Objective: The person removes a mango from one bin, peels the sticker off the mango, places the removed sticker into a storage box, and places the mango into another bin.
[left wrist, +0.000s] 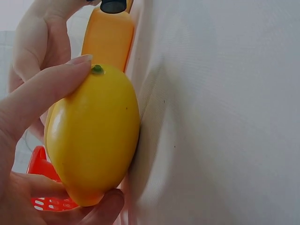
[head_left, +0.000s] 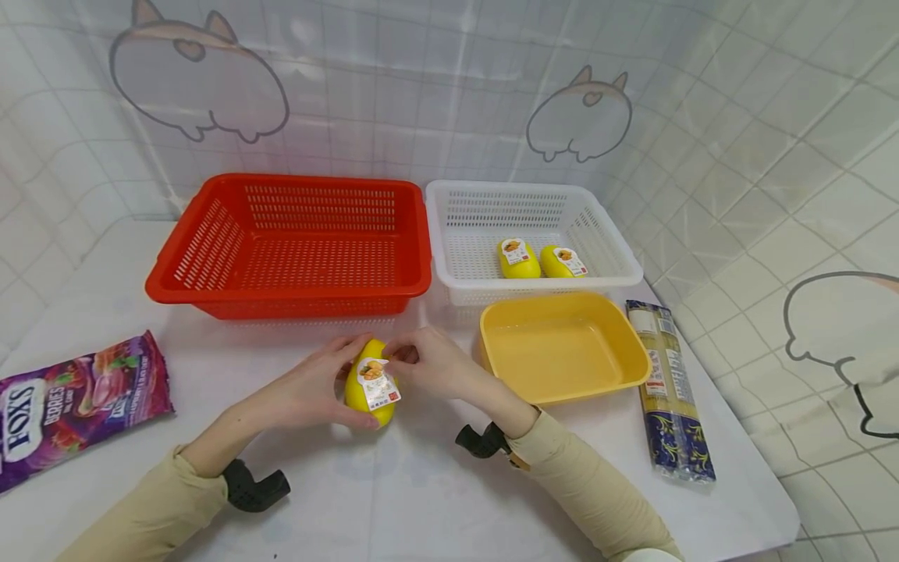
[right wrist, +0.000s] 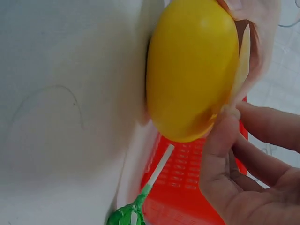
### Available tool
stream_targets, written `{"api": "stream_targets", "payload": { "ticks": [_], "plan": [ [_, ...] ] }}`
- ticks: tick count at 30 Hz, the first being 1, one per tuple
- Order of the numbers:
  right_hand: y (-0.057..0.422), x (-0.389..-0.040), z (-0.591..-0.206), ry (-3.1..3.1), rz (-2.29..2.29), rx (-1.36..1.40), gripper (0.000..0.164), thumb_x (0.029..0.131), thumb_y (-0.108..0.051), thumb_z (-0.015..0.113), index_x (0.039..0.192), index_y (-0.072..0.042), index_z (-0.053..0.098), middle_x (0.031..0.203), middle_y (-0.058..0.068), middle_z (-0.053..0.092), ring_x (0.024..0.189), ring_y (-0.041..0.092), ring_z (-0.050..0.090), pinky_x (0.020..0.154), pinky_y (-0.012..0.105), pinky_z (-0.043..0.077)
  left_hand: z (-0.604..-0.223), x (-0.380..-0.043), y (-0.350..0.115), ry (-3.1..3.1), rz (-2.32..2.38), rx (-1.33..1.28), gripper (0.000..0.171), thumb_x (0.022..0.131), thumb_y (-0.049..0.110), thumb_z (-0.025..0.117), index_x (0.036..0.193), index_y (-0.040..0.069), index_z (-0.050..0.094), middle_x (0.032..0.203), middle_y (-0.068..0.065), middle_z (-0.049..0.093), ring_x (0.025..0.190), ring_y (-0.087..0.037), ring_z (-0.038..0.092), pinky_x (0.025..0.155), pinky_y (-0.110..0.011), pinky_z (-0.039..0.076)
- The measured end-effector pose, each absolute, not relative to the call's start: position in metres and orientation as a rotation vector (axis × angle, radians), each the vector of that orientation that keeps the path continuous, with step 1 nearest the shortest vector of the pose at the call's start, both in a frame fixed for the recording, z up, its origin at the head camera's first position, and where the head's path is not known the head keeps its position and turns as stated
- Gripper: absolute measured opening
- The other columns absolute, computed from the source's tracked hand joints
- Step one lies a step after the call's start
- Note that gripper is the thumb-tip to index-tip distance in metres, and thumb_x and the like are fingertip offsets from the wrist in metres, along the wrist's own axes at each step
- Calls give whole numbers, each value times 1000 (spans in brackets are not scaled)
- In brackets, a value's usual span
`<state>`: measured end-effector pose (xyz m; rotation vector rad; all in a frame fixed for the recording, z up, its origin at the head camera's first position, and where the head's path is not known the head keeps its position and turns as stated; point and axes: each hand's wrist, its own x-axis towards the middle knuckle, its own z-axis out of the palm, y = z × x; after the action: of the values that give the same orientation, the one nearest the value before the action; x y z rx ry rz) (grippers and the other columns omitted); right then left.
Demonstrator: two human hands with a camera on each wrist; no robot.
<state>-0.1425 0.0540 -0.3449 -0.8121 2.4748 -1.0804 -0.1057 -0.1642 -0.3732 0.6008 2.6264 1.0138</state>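
A smooth, plastic-looking yellow lemon [head_left: 357,396] with a small green stem end lies on the white table. My left hand [head_left: 309,388] grips it from the left, thumb at the near end and fingers at the far end. On its upper face is a white sticker [head_left: 378,384] with a printed fruit picture. My right hand [head_left: 435,365] pinches the sticker's edge between thumb and forefinger. In the right wrist view the sticker [right wrist: 243,63] stands partly away from the lemon [right wrist: 192,70]. The left wrist view shows the lemon's bare side [left wrist: 96,129].
Behind stand a red basket [head_left: 302,303] and a white basket [head_left: 541,282] holding two stickered lemons [head_left: 518,261]. To the right are a yellow bin [head_left: 565,351] and a pasta packet [head_left: 670,390]; at left, a purple FOX'S bag [head_left: 84,402]. A green-wrapped lollipop [right wrist: 133,211] shows in the right wrist view.
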Motion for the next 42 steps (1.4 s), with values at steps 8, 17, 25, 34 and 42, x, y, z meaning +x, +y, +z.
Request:
{"api": "stream_targets", "payload": {
  "ticks": [8,17,25,34,42],
  "plan": [
    [50,-141,-346,2490,-1133,-738,9,94,-13,70,97,-6,74,83,-1,69,74,12,59,67,18,51,-372,-104,-163,2634,995,599,120,68,56,87,154,-4,29,154,-21,35,124,-32,50,104,-54,47],
    [49,-140,-349,2485,-1170,-717,8,94,-14,69,94,-7,72,81,0,67,72,12,57,65,17,50,-370,-103,-163,2634,993,607,120,68,56,87,154,-5,29,154,-21,35,125,-32,50,104,-54,47],
    [48,-138,-349,2491,-1173,-689,8,95,-13,68,93,-7,71,79,0,65,71,13,56,63,17,49,-370,-103,-163,2636,991,597,121,68,56,87,154,-6,29,154,-21,36,126,-33,50,105,-54,46],
    [47,-138,-348,2480,-1213,-672,7,95,-13,68,93,-7,72,80,0,66,71,12,57,63,18,49,-369,-103,-163,2634,987,585,122,67,57,87,154,-6,28,153,-22,36,126,-33,51,105,-55,46],
    [47,-136,-347,2492,-1216,-692,9,96,-13,67,95,-6,72,82,0,67,73,12,59,65,17,50,-369,-103,-162,2641,973,584,122,67,58,87,153,-6,28,153,-22,35,126,-34,51,105,-55,45]
  ]
}}
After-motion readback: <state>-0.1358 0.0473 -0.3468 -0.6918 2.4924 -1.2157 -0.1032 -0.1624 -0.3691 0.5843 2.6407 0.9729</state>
